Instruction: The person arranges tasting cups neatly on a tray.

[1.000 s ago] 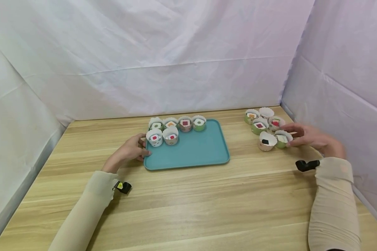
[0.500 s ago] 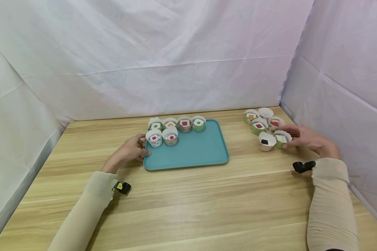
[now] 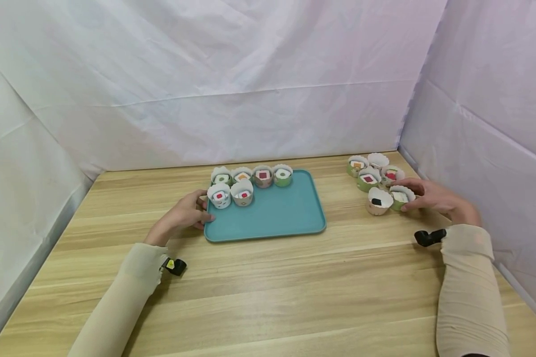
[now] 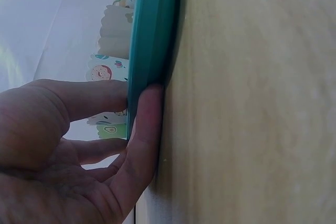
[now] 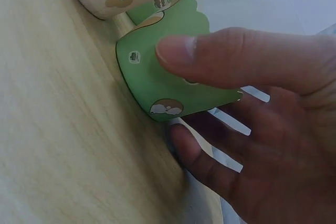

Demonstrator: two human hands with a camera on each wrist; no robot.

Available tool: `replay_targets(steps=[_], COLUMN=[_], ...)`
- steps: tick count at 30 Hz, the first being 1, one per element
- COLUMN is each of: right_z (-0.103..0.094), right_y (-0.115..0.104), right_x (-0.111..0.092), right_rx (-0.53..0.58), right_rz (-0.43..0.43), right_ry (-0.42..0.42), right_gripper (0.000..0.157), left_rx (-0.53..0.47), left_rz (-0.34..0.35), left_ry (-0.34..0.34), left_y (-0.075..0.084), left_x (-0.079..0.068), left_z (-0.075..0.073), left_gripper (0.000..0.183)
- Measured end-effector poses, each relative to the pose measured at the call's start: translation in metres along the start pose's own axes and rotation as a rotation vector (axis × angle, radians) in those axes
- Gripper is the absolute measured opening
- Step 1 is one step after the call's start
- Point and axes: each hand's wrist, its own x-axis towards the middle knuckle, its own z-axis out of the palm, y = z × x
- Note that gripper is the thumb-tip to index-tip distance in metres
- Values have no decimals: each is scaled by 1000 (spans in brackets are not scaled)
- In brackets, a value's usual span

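Note:
My left hand grips the left edge of a blue-green tray, thumb on top of the rim. In the left wrist view a finger lies under the tray's edge. Six-odd is not needed: several paper baking cups, such as a white patterned one, stand at the tray's back left, holding white pieces with coloured centres. At the right, my right hand pinches a green paper baking cup standing on the table, its thumb on the near side. The other fingers are partly hidden behind the cup.
More paper baking cups stand around the green one: a pale pink cup with a black-centred piece, a green cup, and a white cup at the back. White cloth hangs behind and beside the wooden table.
My right hand has shifted slightly left and its thumb has come in against the green paper baking cup. The left hand and the tray stay in place.

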Motion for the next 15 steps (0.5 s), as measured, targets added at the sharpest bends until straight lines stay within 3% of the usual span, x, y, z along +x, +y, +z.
replay_targets(steps=[15], right_z=[-2], right_y=[6], right_x=[-1], right_rx=[-24], right_rz=[-29], right_ry=[20], right_gripper=[58], left_rx=[3], left_rz=[3], left_ry=[5], left_y=[-1], left_x=[1], left_z=[0], left_gripper=[83])
